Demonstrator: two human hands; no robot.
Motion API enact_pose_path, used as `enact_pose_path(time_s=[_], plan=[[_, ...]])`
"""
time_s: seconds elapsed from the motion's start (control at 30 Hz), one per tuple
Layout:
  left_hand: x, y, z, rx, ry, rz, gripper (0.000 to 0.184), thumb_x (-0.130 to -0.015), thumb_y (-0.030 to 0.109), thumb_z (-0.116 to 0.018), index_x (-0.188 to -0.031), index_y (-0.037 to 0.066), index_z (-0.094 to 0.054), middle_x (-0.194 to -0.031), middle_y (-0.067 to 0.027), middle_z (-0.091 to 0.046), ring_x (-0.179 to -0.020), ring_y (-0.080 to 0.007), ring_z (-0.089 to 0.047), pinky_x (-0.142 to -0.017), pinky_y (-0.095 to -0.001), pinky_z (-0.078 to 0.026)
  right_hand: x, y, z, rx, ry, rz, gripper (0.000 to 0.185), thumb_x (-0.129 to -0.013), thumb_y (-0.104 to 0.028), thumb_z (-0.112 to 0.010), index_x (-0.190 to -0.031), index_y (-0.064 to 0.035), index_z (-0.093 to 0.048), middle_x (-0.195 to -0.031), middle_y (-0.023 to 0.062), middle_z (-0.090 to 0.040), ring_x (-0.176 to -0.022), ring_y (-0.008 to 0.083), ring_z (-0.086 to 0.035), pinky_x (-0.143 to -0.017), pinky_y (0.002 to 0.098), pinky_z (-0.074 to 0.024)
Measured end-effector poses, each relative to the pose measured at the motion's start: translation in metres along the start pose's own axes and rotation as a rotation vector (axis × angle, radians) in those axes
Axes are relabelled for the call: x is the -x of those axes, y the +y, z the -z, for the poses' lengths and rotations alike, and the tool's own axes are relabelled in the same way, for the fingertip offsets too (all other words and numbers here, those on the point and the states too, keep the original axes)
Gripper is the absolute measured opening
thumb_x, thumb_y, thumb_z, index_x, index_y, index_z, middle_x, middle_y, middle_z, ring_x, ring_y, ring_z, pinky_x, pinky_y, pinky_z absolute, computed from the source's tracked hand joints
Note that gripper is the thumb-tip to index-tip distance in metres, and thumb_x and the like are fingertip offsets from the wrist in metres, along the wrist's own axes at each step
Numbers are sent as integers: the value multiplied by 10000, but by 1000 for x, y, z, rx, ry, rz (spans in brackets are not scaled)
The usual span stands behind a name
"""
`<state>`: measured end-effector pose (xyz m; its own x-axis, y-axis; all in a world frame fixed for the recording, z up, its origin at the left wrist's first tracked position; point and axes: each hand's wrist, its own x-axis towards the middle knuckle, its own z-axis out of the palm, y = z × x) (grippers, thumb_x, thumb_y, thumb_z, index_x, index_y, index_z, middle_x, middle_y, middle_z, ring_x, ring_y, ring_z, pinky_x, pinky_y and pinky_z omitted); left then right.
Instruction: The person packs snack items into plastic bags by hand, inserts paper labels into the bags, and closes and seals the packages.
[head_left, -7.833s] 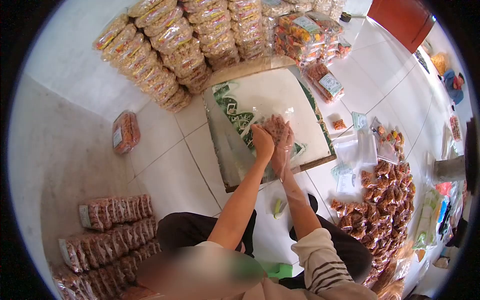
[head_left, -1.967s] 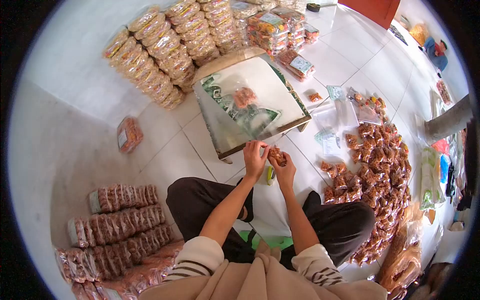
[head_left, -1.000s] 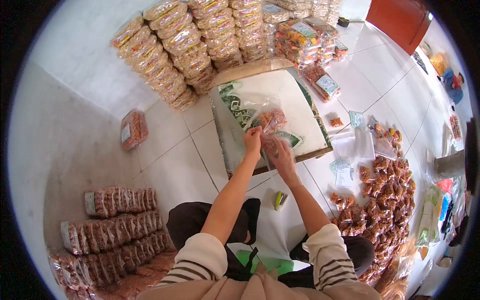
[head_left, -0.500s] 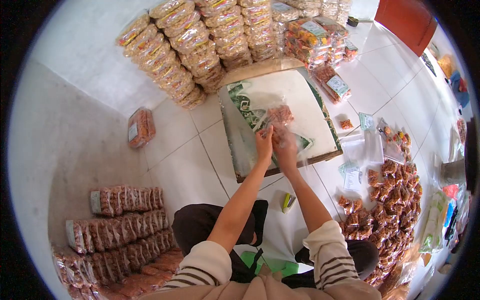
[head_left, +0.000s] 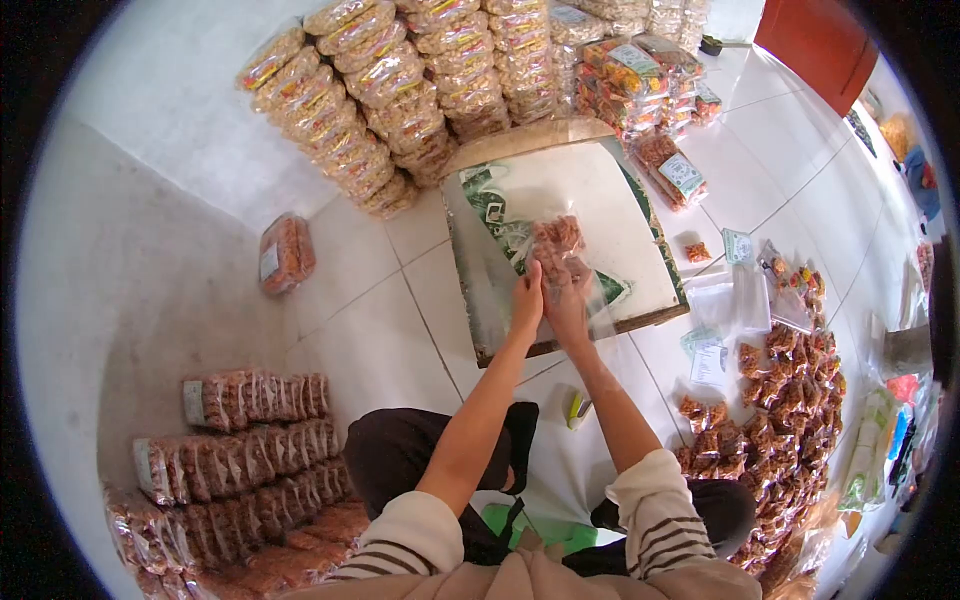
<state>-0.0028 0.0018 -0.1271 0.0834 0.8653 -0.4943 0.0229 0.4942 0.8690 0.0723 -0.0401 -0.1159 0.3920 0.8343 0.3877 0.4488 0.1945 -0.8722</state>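
Observation:
A clear plastic bag (head_left: pixel 603 318) lies over a low board-topped stand, with small packets of reddish-brown snack (head_left: pixel 558 236) at its far end. My left hand (head_left: pixel 528 298) is closed on the bag's left side, thumb pointing away from me. Close beside it, my right hand (head_left: pixel 568 305) reaches forward to the packets, and clear film seems to cover it. Its fingers are bent against the nearest packets; the fingertips are partly hidden. The board (head_left: pixel 590 175) under the bag is white with green print.
Tall stacks of bagged snacks (head_left: pixel 390 90) stand behind the board. Loose small packets (head_left: pixel 770 430) heap at the right, near clear bags (head_left: pixel 712 300) and paper labels (head_left: pixel 709 364). A green stapler (head_left: pixel 577 409) lies before me. Filled packs (head_left: pixel 240 460) line the left.
My right hand has moved slightly back toward me, and the packets in the bag show more plainly. My left hand is lower too. The camera view has shifted a little.

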Motion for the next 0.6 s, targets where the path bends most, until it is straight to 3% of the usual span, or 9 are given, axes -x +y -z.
enact_pose_path(time_s=[0.03, 0.07, 0.17, 0.3, 0.37, 0.43, 0.47, 0.53, 0.6], plan=[[-1, 0, 2, -125, 39, -92, 715, -799, 569, -436, -1114, -72, -417, -1071, -226, -514, -1009, -314, -488, -852, -355, -372, 3, 2, 2, 265, -14, 171, 456, -733, -23, -574, -1169, -13, -441, -965, 174, -485, -870, 290, -472, -795, 368, -362], [-1, -1, 3, -251, 78, -184, 711, -811, 575, -402, -1091, -78, -430, -1023, -242, -536, -964, -340, -513, -824, -371, -389, 5, 4, 2, 267, -16, 170, 456, -733, -23, -574, -1169, -13, -441, -965, 174, -485, -870, 290, -472, -795, 368, -362], [13, 3, -3, -568, 211, -341, 664, -837, 538, -379, -1045, -89, -449, -916, -279, -555, -853, -414, -531, -746, -426, -411, 9, 9, -3, 107, 26, 77, 387, -725, -33, -589, -1089, 1, -464, -913, 170, -486, -848, 296, -470, -767, 358, -378], [15, -4, -3, -588, 223, -435, 601, -865, 492, -352, -1028, -76, -466, -867, -294, -556, -815, -450, -521, -694, -466, -406, 8, 12, -10, 40, 107, -62, 296, -730, -39, -589, -1002, -2, -478, -901, 153, -501, -851, 285, -476, -747, 350, -388], [14, -7, 4, -703, 16, -512, 544, -882, 451, -341, -1050, -50, -469, -878, -284, -558, -845, -440, -519, -697, -466, -406, 3, 11, -15, -6, 103, -113, 276, -739, -43, -581, -992, -3, -481, -901, 150, -504, -861, 289, -481, -745, 353, -390], [22, -5, 5, -686, -26, -415, 540, -886, 446, -337, -1003, -56, -499, -898, -268, -560, -860, -431, -517, -727, -459, -395, -6, 21, -27, -1019, 355, -613, 212, -812, -108, -508, -1000, -15, -480, -912, 147, -523, -863, 292, -505, -748, 355, -410], [26, -2, 5, -657, -69, -322, 544, -890, 441, -332, -956, -61, -529, -918, -252, -563, -875, -421, -515, -758, -452, -384, -3, 29, -28, -1023, 357, -613, 212, -812, -108, -508, -1000, -15, -480, -912, 147, -523, -863, 292, -505, -748, 355, -410], [24, -12, 10, -605, -80, -372, 506, -888, 424, -352, -1015, -42, -502, -959, -259, -547, -894, -425, -504, -752, -460, -387, 6, 48, -26, -284, 158, -203, 197, -816, -82, -492, -1002, -20, -486, -920, 143, -526, -884, 285, -510, -746, 356, -415], [18, -18, 8, -550, -100, -421, 480, -886, 406, -372, -1075, -23, -474, -999, -266, -532, -914, -429, -494, -746, -469, -389, 13, 40, -16, -40, 29, -57, 191, -814, -45, -471, -1002, -17, -492, -959, 150, -522, -927, 287, -499, -774, 365, -407]])
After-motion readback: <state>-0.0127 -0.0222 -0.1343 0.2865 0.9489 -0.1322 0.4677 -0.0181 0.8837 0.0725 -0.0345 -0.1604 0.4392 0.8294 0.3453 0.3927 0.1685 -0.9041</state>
